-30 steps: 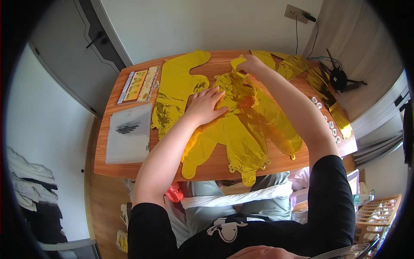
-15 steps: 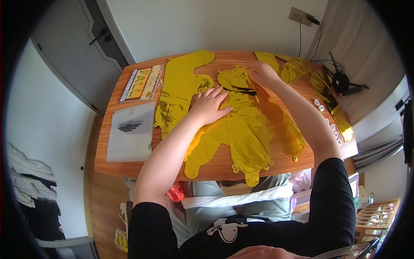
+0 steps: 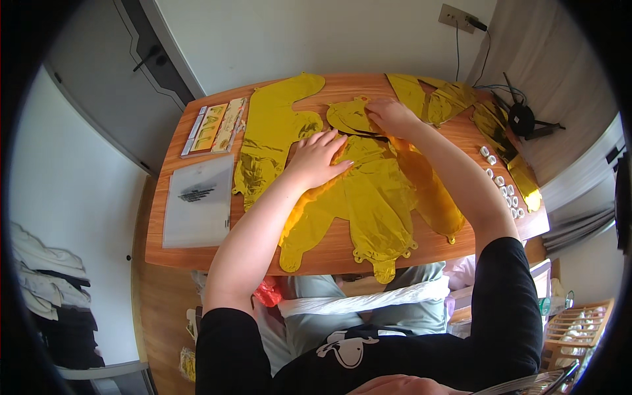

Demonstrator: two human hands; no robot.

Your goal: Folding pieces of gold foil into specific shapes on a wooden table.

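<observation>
Gold foil balloons (image 3: 368,197), flat and uninflated, lie spread over the middle of the wooden table (image 3: 197,253), their lower ends reaching close to its near edge. On them rests the left hand (image 3: 317,160), fingers spread wide and pressed flat on the foil. Farther on, the right hand (image 3: 393,117) is bent narrow, its fingertips pinching the top edge of a folded gold piece (image 3: 349,117). To the left, a frosted plastic pouch (image 3: 199,201) lies flat, and beyond it a printed package (image 3: 215,126) sits by the far left corner. Another long gold foil shape (image 3: 273,138) stretches toward the wall. Small white clips (image 3: 503,184) line the right side, near more gold foil (image 3: 434,99).
</observation>
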